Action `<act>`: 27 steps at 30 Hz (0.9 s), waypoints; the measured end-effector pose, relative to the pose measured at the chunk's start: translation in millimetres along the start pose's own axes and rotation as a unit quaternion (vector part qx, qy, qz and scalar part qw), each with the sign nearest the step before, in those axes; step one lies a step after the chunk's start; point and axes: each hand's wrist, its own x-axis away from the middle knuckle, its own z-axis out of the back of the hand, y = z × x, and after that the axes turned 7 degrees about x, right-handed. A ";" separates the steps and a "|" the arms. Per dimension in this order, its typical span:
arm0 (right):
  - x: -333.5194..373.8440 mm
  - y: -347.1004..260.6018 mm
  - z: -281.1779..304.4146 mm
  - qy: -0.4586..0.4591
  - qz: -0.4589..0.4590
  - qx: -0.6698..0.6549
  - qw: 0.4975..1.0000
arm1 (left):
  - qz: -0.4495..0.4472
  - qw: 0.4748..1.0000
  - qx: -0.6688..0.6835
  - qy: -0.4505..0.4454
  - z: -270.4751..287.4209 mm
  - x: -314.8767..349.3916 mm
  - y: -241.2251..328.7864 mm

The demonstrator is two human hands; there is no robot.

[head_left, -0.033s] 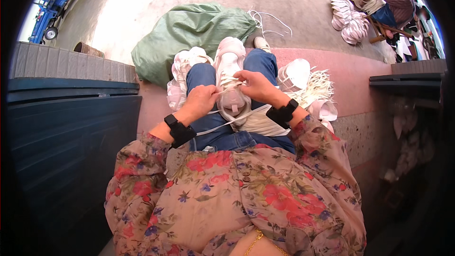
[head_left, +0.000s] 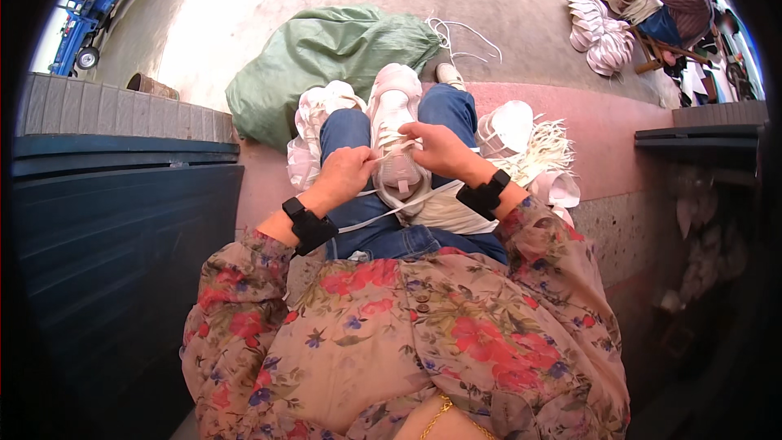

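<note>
Floor (head_left: 538, 41): grey concrete, far; pink strip (head_left: 623, 114), nearer. Green sack (head_left: 326, 57) lies slumped far left of centre. White laces (head_left: 547, 151) lie right, beside pale shoe parts (head_left: 507, 126). Stacked shoe uppers (head_left: 611, 53) lie far right. Lap (head_left: 358, 208) in blue jeans bears one white shoe (head_left: 401, 167).

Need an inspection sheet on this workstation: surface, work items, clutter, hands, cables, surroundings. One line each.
Surface: lap in blue denim jeans; pink-painted floor strip below.
Work items: white-and-pink sneaker on the lap, toe pointing away; flat white shoelace trailing across the left thigh.
Clutter: bundle of off-white laces to the right; green woven sack ahead, left of centre.
Hands: left hand pinches a lace at the sneaker's opening; right hand has fingers at the lacing, grip unclear.
Cables: nothing seen.
Surroundings: blue wheeled vehicle far left; seated person far right, beside piled pale shoe pieces.
</note>
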 end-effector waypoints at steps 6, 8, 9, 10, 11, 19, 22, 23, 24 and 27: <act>-7.3 -9.7 4.4 -0.135 0.016 0.161 0.978 | 0.057 0.997 0.051 0.009 1.9 3.8 -0.6; -14.5 -0.4 9.9 -0.166 0.006 0.076 0.983 | 0.028 0.999 -0.003 0.025 -1.7 1.7 -1.0; -17.8 3.7 13.5 -0.195 -0.005 -0.010 0.981 | 0.026 0.999 -0.003 0.025 -4.2 -1.3 0.9; -20.2 7.2 16.8 -0.193 -0.005 -0.010 0.981 | -0.026 0.996 -0.063 0.050 -7.7 -5.1 3.7; -22.0 6.0 20.9 -0.221 -0.027 -0.005 0.975 | -0.076 0.987 -0.121 0.074 -9.0 -7.1 8.1; -11.8 -8.3 -16.8 0.021 0.105 0.327 0.939 | -0.377 0.847 -0.373 -0.027 15.2 6.6 12.8; -1.2 -5.4 -6.9 0.034 0.079 0.296 0.951 | -0.412 0.812 -0.407 -0.069 29.3 19.8 -2.2; 3.8 -2.7 0.0 0.036 0.045 0.247 0.967 | -0.393 0.823 -0.406 -0.066 34.9 22.6 -4.2; 8.4 -0.2 7.5 0.037 0.011 0.198 0.979 | -0.373 0.833 -0.404 -0.063 39.6 26.2 -7.3; 17.8 -13.0 35.8 -0.015 -0.078 0.085 0.993 | -0.279 0.880 -0.378 -0.071 40.5 40.5 -20.4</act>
